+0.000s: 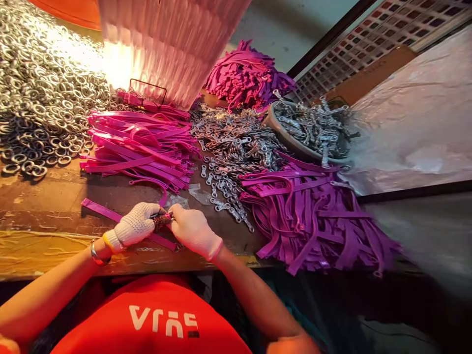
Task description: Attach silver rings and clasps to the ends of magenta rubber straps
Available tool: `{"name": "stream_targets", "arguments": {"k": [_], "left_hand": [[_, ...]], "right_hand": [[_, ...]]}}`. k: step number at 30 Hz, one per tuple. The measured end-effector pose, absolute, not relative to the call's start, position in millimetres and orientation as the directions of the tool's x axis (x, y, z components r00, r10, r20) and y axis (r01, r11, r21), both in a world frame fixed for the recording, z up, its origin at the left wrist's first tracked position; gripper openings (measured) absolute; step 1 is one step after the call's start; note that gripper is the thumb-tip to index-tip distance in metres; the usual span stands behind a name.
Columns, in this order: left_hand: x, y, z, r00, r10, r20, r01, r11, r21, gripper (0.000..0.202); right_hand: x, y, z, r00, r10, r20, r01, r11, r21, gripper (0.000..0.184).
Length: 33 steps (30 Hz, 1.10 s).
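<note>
My left hand (134, 225), in a white dotted work glove, is closed on a small dark, rough-textured piece (161, 221). My right hand (195, 230), in a plain white glove, pinches the right end of that piece, where a bit of pink and metal shows; the exact join is hidden by the fingers. A purple strap (163, 196) rises just behind the fingertips. Beneath the hands another purple strap (101, 210) lies slantwise on the wooden table (47, 196), partly covered by my left hand.
Piles of metal rings (44, 98), pink straps (143, 142) and metal links (239, 142) spread behind the hands. To the right are a heap of purple straps (313, 211) and a tipped bucket (275, 123) of links. A corrugated translucent sheet (165, 44) stands at the back.
</note>
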<state>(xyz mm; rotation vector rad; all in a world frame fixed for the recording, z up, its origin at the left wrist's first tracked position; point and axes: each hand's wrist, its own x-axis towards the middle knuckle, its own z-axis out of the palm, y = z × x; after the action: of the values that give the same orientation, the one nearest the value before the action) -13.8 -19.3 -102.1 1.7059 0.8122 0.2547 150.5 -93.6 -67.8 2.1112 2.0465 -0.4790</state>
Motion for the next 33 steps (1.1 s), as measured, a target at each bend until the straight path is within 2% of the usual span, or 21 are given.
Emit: {"name": "stream_targets", "arguments": {"k": [5,8,10,12,14,16,18,19,21,22,23,25,27,30,31,33], "left_hand": [[-9.3,-18.5,-104.6,0.761,0.618,-0.194,0.396,-0.207,0.894,0.025],[-14.6,-11.0,-87.2,0.805,0.538,-0.251,0.447,-0.272,0.852,0.019],[-28.6,-0.5,-71.8,0.785,0.54,-0.304,0.554,-0.394,0.733,0.023],[-51.2,12.7,-58.9,0.735,0.611,-0.294,0.649,-0.506,0.569,0.024],[-76.3,24.3,-50.9,0.718,0.671,-0.184,0.655,-0.563,0.504,0.031],[-94.9,29.1,-47.2,0.693,0.72,-0.034,0.622,-0.573,0.533,0.041],[-99.9,24.2,-46.0,0.601,0.799,-0.002,0.614,-0.46,0.642,0.039],[-96.8,18.5,-46.1,0.535,0.842,-0.065,0.601,-0.326,0.729,0.035],[-81.5,3.9,-48.1,0.407,0.859,-0.311,0.478,0.09,0.874,0.032],[-70.9,-3.4,-50.2,0.385,0.811,-0.44,0.349,0.314,0.883,0.034],[-59.8,-9.9,-53.0,0.401,0.742,-0.538,0.206,0.499,0.842,0.037],[-39.2,-19.5,-59.2,0.514,0.593,-0.619,-0.006,0.724,0.689,0.042],[-24.2,-25.9,-63.6,0.646,0.481,-0.593,-0.07,0.81,0.582,0.047],[-12.6,-35.0,-64.1,0.74,0.404,-0.538,-0.023,0.815,0.579,0.06],[-10.8,-38.4,-63.8,0.749,0.389,-0.537,0.011,0.803,0.596,0.063],[-9.0,-44.4,-66.0,0.771,0.356,-0.528,0.083,0.765,0.638,0.063]], "right_hand": [[146.2,-97.4,-78.4,-0.087,0.939,-0.333,0.996,0.075,-0.051,0.029],[150.8,-102.5,-78.9,-0.114,0.938,-0.327,0.993,0.099,-0.063,0.035],[156.6,-108.4,-78.7,-0.092,0.945,-0.313,0.995,0.077,-0.059,0.037],[163.7,-115.6,-78.0,-0.022,0.956,-0.293,0.999,0.008,-0.048,0.036],[172.7,-121.8,-76.1,0.002,0.958,-0.286,0.998,-0.021,-0.062,0.036],[186.4,-124.8,-72.9,-0.048,0.961,-0.273,0.994,0.018,-0.111,0.041],[207.2,-124.5,-70.4,-0.038,0.974,-0.222,0.993,0.012,-0.119,0.039],[220.0,-123.7,-70.4,0.018,0.982,-0.186,0.996,-0.035,-0.088,0.034],[247.7,-122.9,-74.1,0.163,0.979,-0.12,0.987,-0.163,0.011,0.019],[260.9,-123.3,-77.9,0.205,0.973,-0.102,0.978,-0.201,0.053,0.017],[272.7,-124.3,-82.6,0.219,0.971,-0.096,0.975,-0.213,0.071,0.018],[289.8,-127.6,-93.1,0.214,0.972,-0.093,0.976,-0.208,0.069,0.02],[296.7,-130.9,-101.4,0.217,0.973,-0.078,0.976,-0.214,0.048,0.02],[285.6,-131.8,-102.5,0.242,0.97,-0.033,0.97,-0.242,0.013,0.017],[276.1,-130.4,-99.4,0.232,0.973,-0.005,0.971,-0.232,-0.051,0.016],[249.6,-125.0,-89.3,0.164,0.985,0.062,0.944,-0.139,-0.299,0.016]]}}
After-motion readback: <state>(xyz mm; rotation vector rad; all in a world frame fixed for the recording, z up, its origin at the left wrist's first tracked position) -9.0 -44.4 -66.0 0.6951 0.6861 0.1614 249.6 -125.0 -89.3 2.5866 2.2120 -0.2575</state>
